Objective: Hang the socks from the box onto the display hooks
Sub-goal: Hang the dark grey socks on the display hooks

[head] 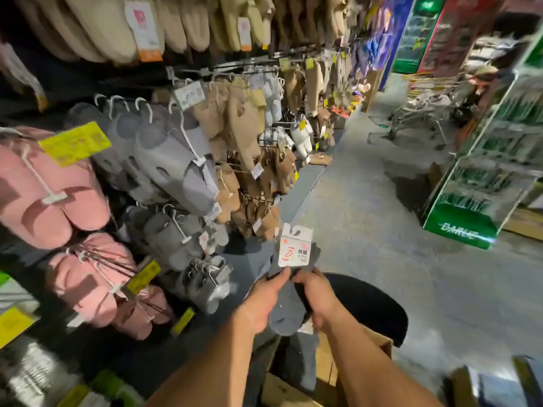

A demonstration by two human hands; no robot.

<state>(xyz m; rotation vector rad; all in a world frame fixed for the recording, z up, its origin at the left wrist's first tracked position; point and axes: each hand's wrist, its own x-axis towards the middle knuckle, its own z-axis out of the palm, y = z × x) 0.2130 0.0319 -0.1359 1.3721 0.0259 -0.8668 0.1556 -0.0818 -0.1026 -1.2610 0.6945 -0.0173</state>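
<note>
Grey socks [286, 306] with white card [294, 248] above open box [323, 368], left hand [261, 301] and right hand [318, 298] both gripping them, slippers [176, 160] on hooks [249, 67] left.

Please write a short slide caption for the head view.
Both hands hold grey socks with a header card above the box.

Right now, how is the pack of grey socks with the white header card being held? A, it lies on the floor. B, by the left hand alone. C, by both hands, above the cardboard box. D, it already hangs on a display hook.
C: the left hand and the right hand both grip the grey socks just below the white header card, above the open cardboard box.
</note>
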